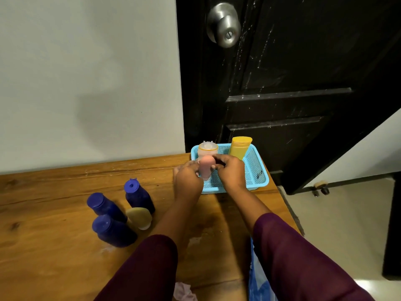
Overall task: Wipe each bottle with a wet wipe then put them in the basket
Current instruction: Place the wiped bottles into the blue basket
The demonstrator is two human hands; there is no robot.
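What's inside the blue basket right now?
In the basket, a yellow bottle and a clear-capped bottle stand at the far side. The left hand and right hand hold a pink bottle, hiding part of the floor.

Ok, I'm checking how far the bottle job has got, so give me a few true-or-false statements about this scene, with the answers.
1. Three blue bottles are on the table, outside the basket. True.
2. The basket is red. False: the basket is light blue.
3. Both the left hand and the right hand grip the pink bottle. True.
4. The yellow bottle lies on the table among the blue ones. False: the yellow bottle stands in the basket, at its far side.
5. The door behind the table is white. False: the door is black, with a silver knob.
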